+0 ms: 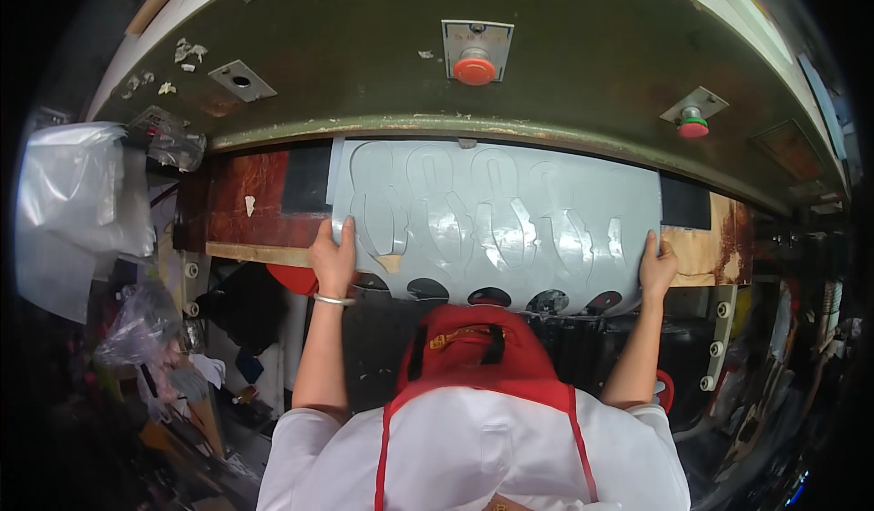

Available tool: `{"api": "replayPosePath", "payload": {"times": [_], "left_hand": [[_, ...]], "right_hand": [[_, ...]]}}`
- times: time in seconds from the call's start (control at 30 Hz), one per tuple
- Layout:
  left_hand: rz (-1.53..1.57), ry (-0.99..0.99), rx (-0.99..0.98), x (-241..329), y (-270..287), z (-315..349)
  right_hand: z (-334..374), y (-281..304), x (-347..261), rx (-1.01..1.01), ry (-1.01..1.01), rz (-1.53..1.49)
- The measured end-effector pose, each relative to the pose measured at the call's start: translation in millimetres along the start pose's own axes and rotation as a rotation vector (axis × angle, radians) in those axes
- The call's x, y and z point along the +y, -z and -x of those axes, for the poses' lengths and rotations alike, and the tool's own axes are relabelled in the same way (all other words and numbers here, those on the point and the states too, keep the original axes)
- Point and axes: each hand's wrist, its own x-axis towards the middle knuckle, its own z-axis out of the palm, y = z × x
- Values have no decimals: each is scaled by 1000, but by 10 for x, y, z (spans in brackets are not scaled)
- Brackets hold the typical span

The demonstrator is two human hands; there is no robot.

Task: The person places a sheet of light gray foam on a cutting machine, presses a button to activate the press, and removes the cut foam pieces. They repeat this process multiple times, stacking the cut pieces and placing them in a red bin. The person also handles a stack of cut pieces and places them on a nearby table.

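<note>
A glossy light-grey sheet (605, 179) stretches between my two hands under the front of a green machine. Several long looped outlines, shaped like shoe parts, show in it, and a row of round holes runs along its near edge, which sags down toward me. My left hand (333, 258) grips the sheet's left edge, thumb on top. On the opposite side, my right hand (657, 265) pinches the right edge, also thumb up. The fingers beneath the sheet are hidden. A small tan patch (390, 263) shows at the sheet's near left part.
Above the sheet, the green machine front (346, 65) carries a red push button (474, 67) and a red-and-green one (693, 124). Reddish worn board (246, 202) lies left, pale wood (696, 254) right. Clear plastic bags (77, 211) hang at far left.
</note>
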Motion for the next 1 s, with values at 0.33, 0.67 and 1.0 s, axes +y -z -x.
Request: {"api": "replayPosePath", "payload": {"times": [0.33,0.67,1.0], "left_hand": [[848,320,-418,-327,609,617],[-216,-134,-2,-694,587,1510],[-221,-140,-17,-790,691,1762]], "right_hand": [[312,16,-538,344,51,-245],[1898,-1536,-1989,-225,684,-151],[1454,-586,-1635,-409,429,-410]]}}
